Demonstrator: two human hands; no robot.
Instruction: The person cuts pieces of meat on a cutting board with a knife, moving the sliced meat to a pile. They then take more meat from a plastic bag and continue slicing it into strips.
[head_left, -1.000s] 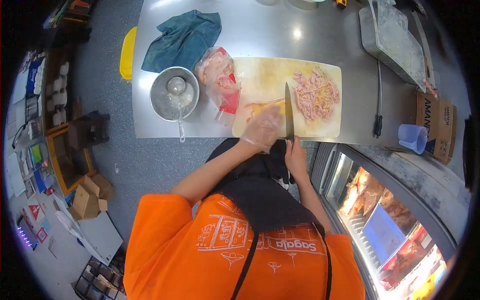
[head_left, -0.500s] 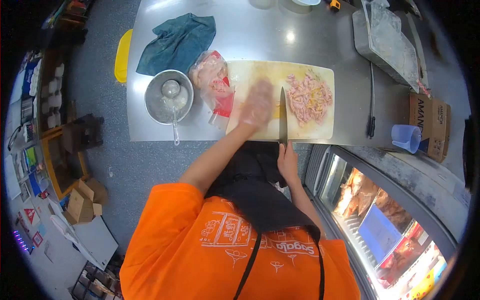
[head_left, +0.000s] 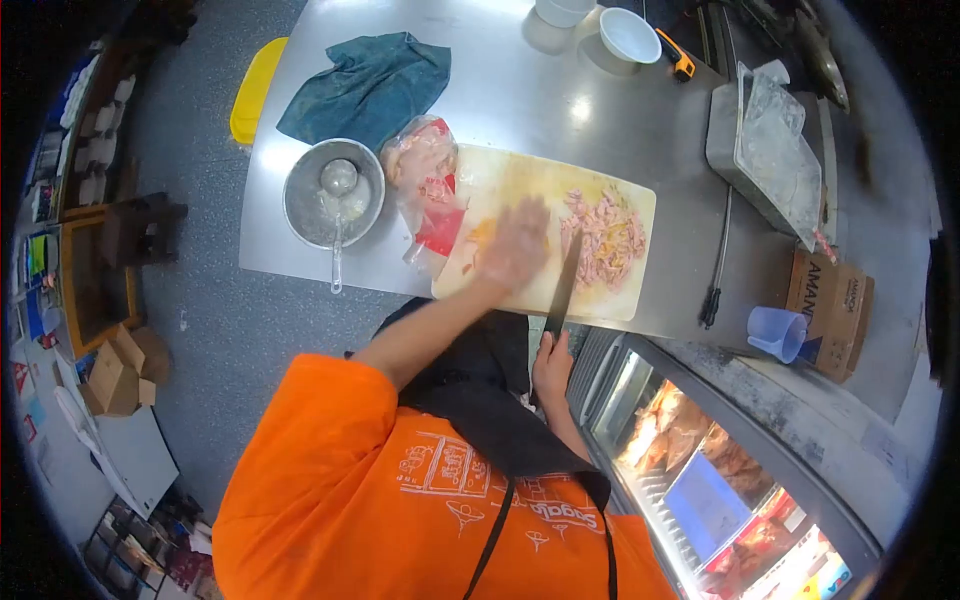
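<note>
A steel table fills the upper part of the view, seen from above the person's head. At its near edge lies a pale cutting board, and on the board's right half sits a heap of sliced raw meat, pink and cut in thin strips. Left of the board stands a round metal bowl with a ladle in it, and between bowl and board rests a clear plastic bag of meat. A crumpled blue cloth lies beyond the bowl. The left hand, in a thin clear glove, lies flat with fingers spread on the middle of the board, blurred, over a small yellowish piece. The right hand is wrapped around the handle of a long knife, whose blade angles up over the board's near edge beside the meat. The meat looks soft, wet and slippery, best pinned under flat fingers; the knife is stiff and sharp, safe only at the handle
</note>
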